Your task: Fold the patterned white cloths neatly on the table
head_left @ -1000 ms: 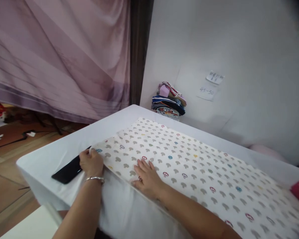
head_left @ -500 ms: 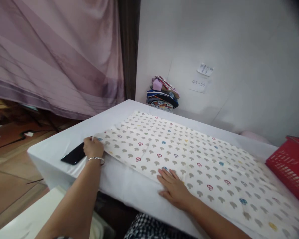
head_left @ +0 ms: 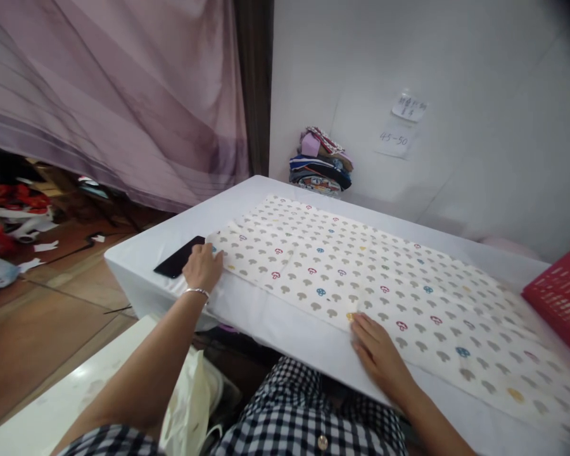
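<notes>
Left hand (head_left: 202,266) pins cloth (head_left: 361,278) corner – right hand (head_left: 377,351) flat on edge

Soft, even indoor light, fairly bright, no glare. The white cloth-covered table (head_left: 247,209) is the brightest area. Faint shadow beneath its near edge. Wide-angle bending shows toward the frame borders; dark vignette top right above the table. Mild blur right of it, on the red plastic basket (head_left: 558,294).
</notes>
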A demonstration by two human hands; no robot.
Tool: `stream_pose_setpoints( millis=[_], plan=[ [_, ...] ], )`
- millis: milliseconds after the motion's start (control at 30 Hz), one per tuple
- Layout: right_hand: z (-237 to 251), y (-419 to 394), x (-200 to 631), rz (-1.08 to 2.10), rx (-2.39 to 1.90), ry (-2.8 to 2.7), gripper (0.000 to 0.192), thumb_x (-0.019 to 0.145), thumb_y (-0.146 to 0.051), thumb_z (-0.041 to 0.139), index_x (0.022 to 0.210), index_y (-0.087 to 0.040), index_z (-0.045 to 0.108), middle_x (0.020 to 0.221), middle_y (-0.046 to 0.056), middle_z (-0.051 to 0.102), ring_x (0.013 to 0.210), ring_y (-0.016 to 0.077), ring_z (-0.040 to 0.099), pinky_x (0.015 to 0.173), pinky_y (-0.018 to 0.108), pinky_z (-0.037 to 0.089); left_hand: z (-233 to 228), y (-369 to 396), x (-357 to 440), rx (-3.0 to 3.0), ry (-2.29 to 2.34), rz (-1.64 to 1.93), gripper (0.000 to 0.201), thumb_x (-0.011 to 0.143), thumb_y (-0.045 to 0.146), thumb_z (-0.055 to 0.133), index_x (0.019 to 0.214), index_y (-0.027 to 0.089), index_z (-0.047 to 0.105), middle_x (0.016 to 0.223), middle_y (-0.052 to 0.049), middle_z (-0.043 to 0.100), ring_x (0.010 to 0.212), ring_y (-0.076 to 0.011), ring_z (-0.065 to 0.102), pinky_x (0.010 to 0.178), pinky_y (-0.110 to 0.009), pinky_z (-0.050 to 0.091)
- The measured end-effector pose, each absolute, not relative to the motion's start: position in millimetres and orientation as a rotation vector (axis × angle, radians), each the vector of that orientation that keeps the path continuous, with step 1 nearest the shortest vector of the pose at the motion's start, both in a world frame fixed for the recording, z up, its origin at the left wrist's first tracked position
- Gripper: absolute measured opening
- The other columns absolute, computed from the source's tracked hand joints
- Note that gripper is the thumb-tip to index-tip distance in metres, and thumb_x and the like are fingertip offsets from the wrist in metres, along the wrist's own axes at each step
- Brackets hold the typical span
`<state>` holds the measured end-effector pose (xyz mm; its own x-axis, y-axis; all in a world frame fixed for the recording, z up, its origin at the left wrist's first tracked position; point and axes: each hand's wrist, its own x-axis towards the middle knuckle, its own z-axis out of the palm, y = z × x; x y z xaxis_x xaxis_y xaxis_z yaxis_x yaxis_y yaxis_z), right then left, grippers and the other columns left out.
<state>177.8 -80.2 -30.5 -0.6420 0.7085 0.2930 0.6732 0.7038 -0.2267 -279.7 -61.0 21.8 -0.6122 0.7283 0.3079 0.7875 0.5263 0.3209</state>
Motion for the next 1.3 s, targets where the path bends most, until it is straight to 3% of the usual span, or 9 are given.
stream_pose_setpoints(
  millis=[200,433,633,867,1000,1167,1300],
  plan=[
    [-36,-90,218,0.011,-1.122,-2.415,0.034,0.087,-0.029,0.045,0.119,-0.023,0.055,0.124,0.007,0.054,0.115,0.0243,0.049,0.094,0.042,0.045,2,-80,-212,-2.518,-1.701,-0.646,0.032,0.084,0.041,0.047,0.105,0.022,0.06,0.111,-0.008,0.058,0.104,-0.0218,0.052,0.089,-0.037,0.041],
    [-27,-83,216,-0.048,-1.127,-2.506,0.03,0.089,-0.026,0.04,0.113,-0.021,0.058,0.118,0.007,0.058,0.108,0.0218,0.052,0.091,0.04,0.045,0,-62,-177,-2.727,-1.299,-0.523,0.024,0.089,0.028,0.042,0.102,0.02,0.061,0.105,-0.007,0.061,0.097,-0.0174,0.054,0.087,-0.035,0.042],
    [-18,-76,216,-0.057,-1.143,-2.603,0.032,0.089,-0.019,0.037,0.113,-0.02,0.059,0.117,0.008,0.057,0.106,0.0208,0.051,0.089,0.038,0.044,3,-55,-170,-2.711,-1.292,-0.405,0.028,0.088,0.018,0.038,0.1,0.018,0.063,0.101,-0.007,0.064,0.094,-0.0183,0.057,0.088,-0.035,0.042],
    [-8,-80,220,-0.096,-1.19,-2.607,0.034,0.087,-0.015,0.037,0.115,-0.016,0.057,0.116,0.01,0.056,0.106,0.0228,0.049,0.09,0.041,0.042,20,-47,-157,-2.468,-1.822,-0.643,0.034,0.088,0.027,0.033,0.105,0.022,0.062,0.106,-0.005,0.064,0.099,-0.0194,0.056,0.086,-0.033,0.043],
    [-8,-84,229,-0.11,-1.308,-2.506,0.032,0.087,-0.017,0.038,0.108,-0.019,0.062,0.101,0.01,0.061,0.093,0.0225,0.053,0.081,0.038,0.045,17,-42,-152,-2.513,-1.745,-0.659,0.031,0.086,0.025,0.036,0.097,0.021,0.066,0.102,-0.007,0.064,0.095,-0.0206,0.055,0.082,-0.034,0.043],
    [18,-57,242,0.122,-1.426,-2.359,0.026,0.087,-0.022,0.04,0.091,-0.023,0.066,0.086,0.004,0.063,0.079,0.0181,0.057,0.07,0.031,0.048,34,-20,-149,-2.513,-1.626,-0.488,0.03,0.086,0.026,0.038,0.086,0.02,0.068,0.09,-0.008,0.062,0.087,-0.0225,0.054,0.074,-0.035,0.04],
    [49,-30,248,-0.196,-1.427,-1.977,0.026,0.087,-0.025,0.041,0.097,-0.022,0.065,0.095,0.006,0.062,0.091,0.0212,0.055,0.08,0.036,0.044,57,4,-142,-2.252,-1.635,-0.597,0.035,0.089,0.027,0.031,0.097,0.021,0.066,0.097,-0.01,0.06,0.091,-0.0246,0.05,0.077,-0.038,0.038]
  ],
)
